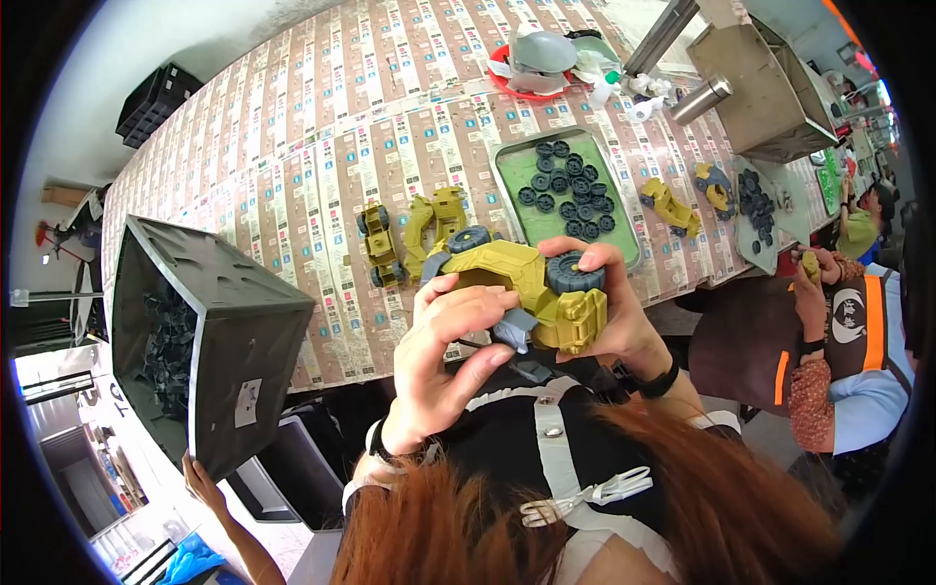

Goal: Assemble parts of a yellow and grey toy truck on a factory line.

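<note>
Item: yellow toy truck body, which I see held above the desk edge. Left hand, fingers curled round its near side; right hand, fingers closed over a grey wheel. Underside hidden. Grey crate partly cut off.

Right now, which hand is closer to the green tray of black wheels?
Right. The right hand holds the yellow toy truck just below the green tray; the left hand grips farther away.
</note>
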`<state>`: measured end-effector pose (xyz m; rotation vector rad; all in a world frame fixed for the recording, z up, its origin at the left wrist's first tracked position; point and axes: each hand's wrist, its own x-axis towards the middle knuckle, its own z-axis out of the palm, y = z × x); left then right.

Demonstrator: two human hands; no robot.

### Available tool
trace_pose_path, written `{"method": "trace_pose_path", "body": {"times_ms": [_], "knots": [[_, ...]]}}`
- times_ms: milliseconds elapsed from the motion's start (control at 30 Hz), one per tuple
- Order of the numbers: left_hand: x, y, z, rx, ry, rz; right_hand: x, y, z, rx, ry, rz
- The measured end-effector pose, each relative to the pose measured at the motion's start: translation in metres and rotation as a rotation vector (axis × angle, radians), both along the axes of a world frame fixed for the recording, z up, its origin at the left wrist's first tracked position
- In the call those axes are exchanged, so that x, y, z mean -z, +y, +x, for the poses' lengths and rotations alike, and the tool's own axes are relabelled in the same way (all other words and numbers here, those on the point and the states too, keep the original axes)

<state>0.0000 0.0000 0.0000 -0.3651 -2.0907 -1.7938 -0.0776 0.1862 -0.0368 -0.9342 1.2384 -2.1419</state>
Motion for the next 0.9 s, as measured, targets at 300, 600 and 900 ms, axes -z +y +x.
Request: {"method": "trace_pose_path", "body": {"times_ms": [300, 600, 900], "knots": [[-0.040, 0.005, 0.006, 0.037, 0.201, -0.297, 0.018, 0.007, -0.012, -0.143, -0.385, -0.353], [-0.038, 0.008, -0.001, -0.056, 0.218, -0.411, 0.021, 0.002, -0.015, -0.191, -0.620, -0.370], [-0.017, 0.011, -0.013, -0.102, -0.121, -0.372, -0.003, -0.006, -0.011, -0.027, -0.496, -0.056]]}}
